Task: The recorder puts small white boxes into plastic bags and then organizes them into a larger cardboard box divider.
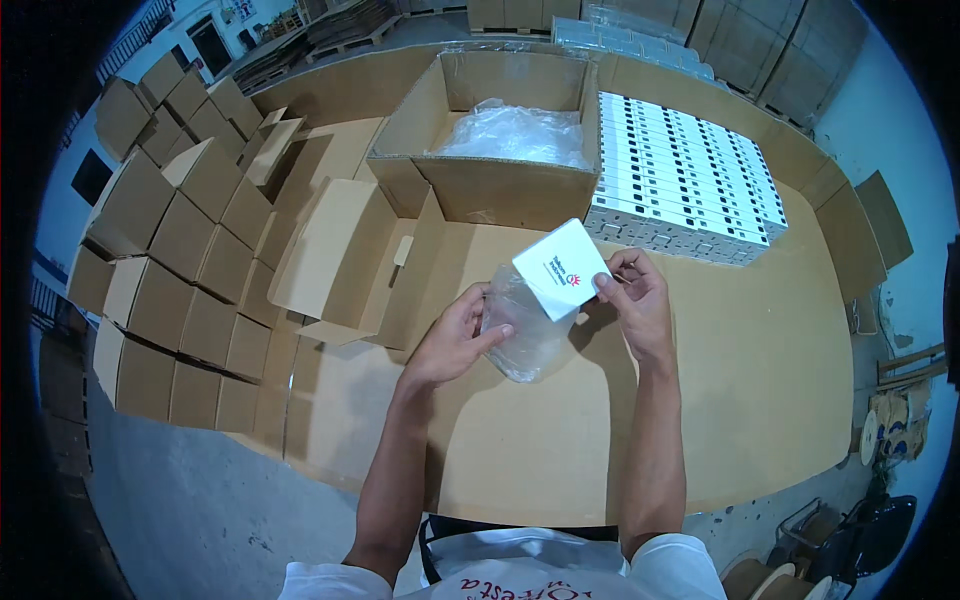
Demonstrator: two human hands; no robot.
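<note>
The right hand (635, 300) pinches a small white square box (562, 268) by its right corner, holding it tilted just above the tabletop. The left hand (455, 335) grips the edge of a clear plastic bag (520, 330), whose mouth sits against the box's lower side. Both are over the cardboard-covered table (760, 400). Farther off stands an open carton (480, 180) lined with plastic; to its right lies a block of stacked white boxes (690, 180). Folded brown cartons (170, 260) are piled at the left.

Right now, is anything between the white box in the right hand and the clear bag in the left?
Nothing visible. The right hand holds the small white box right at the clear plastic bag gripped by the left hand; its lower corner overlaps the bag.
</note>
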